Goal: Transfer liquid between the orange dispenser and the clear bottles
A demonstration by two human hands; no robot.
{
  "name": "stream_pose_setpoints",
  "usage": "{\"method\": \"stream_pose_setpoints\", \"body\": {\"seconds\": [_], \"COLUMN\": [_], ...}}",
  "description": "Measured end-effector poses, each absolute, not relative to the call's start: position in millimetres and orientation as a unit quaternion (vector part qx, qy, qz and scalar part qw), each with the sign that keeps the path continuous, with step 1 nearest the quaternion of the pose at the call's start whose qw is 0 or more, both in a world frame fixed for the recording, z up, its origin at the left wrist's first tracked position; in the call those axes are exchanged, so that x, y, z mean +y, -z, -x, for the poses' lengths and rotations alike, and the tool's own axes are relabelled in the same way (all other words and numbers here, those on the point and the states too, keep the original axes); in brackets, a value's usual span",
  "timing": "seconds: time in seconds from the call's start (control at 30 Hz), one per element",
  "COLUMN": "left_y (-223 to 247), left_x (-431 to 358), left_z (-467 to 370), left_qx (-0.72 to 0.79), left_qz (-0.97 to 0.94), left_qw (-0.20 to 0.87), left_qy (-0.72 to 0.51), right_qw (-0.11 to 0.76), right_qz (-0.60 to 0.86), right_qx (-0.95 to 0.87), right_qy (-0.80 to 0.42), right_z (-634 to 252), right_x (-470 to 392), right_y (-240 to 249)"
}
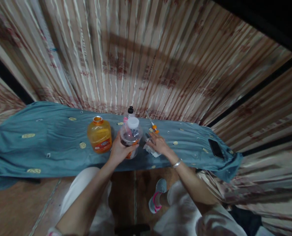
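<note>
At the table (59, 141), left grip (120, 151) clasps the white-capped bottle (135, 133): likely squeezable, best held mid-body; right grip (158, 144), can't tell!

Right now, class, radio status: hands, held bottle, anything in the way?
Left hand gripping white-capped bottle. Right hand over white paper, grip unclear. Black-capped bottle close behind.
</note>
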State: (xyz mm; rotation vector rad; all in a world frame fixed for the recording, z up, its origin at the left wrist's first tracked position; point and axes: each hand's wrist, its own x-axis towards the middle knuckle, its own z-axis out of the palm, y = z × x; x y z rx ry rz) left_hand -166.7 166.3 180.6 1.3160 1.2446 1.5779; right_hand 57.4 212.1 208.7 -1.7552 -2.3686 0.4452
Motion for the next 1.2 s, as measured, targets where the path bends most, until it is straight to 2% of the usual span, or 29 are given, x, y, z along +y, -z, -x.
{"method": "stream_pose_setpoints", "body": {"seconds": [0.1,0.2,0.37,0.43,0.47,0.57,0.67,0.93,1.2], "left_y": [-183,-184,-183,-183,-183,-184,-190,-218,-216], "left_x": [166,167,166,165,165,162,158,147,144], "left_z": [169,171,166,161,158,152,150,153,155], "left_qx": [0.489,0.492,0.497,0.485,0.477,0.466,0.479,0.473,0.486], "left_qz": [-0.503,-0.497,-0.492,-0.495,-0.497,-0.492,-0.485,-0.500,-0.490], "left_qw": [0.351,0.351,0.345,0.357,0.365,0.377,0.370,0.349,0.332], "left_qy": [-0.621,-0.623,-0.626,-0.626,-0.627,-0.631,-0.632,-0.636,-0.643], "right_qw": [0.090,0.132,0.272,0.406,0.433,0.461,0.501,0.450,0.418], "right_qz": [0.609,0.615,0.580,0.503,0.465,0.417,0.420,0.468,0.440], "right_qx": [-0.771,-0.755,-0.739,-0.726,-0.733,-0.706,-0.602,-0.484,-0.450], "right_qy": [-0.163,-0.185,-0.206,-0.233,-0.245,-0.339,-0.459,-0.586,-0.655], "right_z": [-53,-49,-31,-17,-8,14,24,21,39], "right_x": [209,205,187,179,177,183,200,204,186], "right_y": [-163,-153,-202,-229,-241,-258,-247,-178,-144]}}
